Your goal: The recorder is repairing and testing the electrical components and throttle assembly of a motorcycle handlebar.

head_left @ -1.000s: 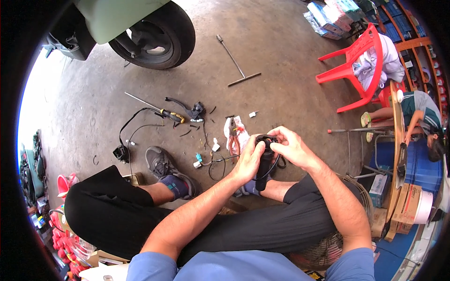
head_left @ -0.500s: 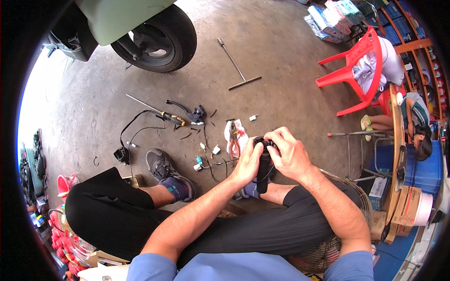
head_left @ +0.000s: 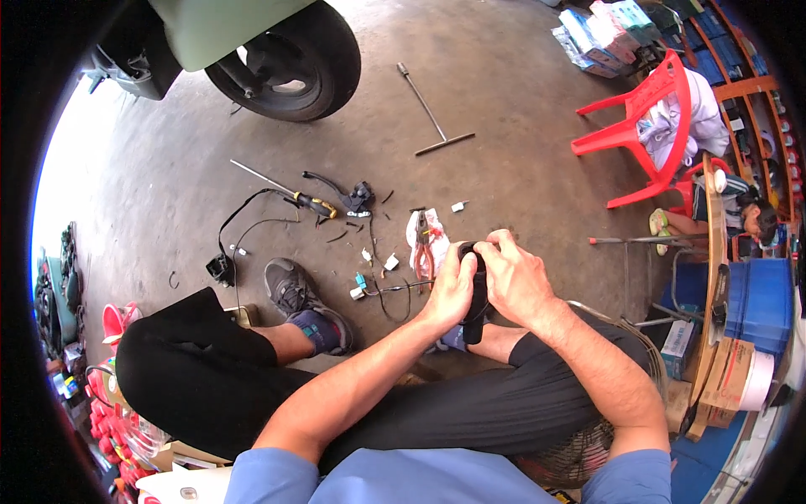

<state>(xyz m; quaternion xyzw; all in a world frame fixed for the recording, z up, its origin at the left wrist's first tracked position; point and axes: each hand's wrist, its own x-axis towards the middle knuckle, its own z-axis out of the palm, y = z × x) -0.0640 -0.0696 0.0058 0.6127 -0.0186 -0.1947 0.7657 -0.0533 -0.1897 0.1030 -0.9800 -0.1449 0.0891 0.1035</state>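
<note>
My left hand [head_left: 452, 290] and my right hand [head_left: 518, 281] are closed together around a black elongated part [head_left: 479, 312], which hangs down between them. Its upper end is mostly covered by my fingers, so its exact kind does not show. From near my left hand a dark cable [head_left: 403, 287] runs left over the floor to a blue and white connector [head_left: 358, 286]. Just left of my hands, red-handled pliers [head_left: 425, 252] lie on a white cloth with red stains [head_left: 442, 238].
A yellow-black screwdriver [head_left: 315, 205], a black lever assembly [head_left: 359, 198], a white connector [head_left: 391, 262] and dark scraps lie on the floor. Beyond them are a T-handle wrench [head_left: 431, 111] and a vehicle's wheel [head_left: 290, 67]. A red chair [head_left: 638, 139] and another person [head_left: 739, 210] are at right.
The black part has turned in my hands, its mechanical top now more covered by my fingers. The floor items appear slightly shifted as the view moved.
</note>
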